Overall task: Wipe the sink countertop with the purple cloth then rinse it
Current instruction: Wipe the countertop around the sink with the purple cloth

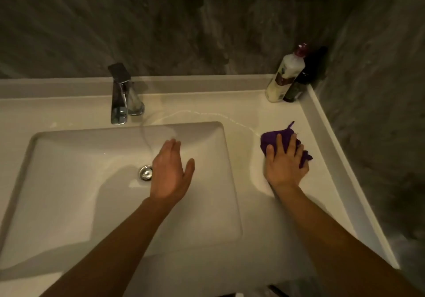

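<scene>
A bunched purple cloth (271,139) lies on the white countertop (248,112) to the right of the basin. My right hand (285,163) presses flat on the cloth, fingers spread over it. A thin wet streak curves across the counter from the faucet base toward the cloth. My left hand (171,174) hovers over the rectangular sink basin (69,181), fingers apart and holding nothing, just right of the metal drain (146,172).
A chrome faucet (119,94) stands behind the basin at left centre. A white bottle (285,75) and a dark bottle (299,85) stand in the back right corner. A raised rim borders the counter's right side, with grey walls beyond.
</scene>
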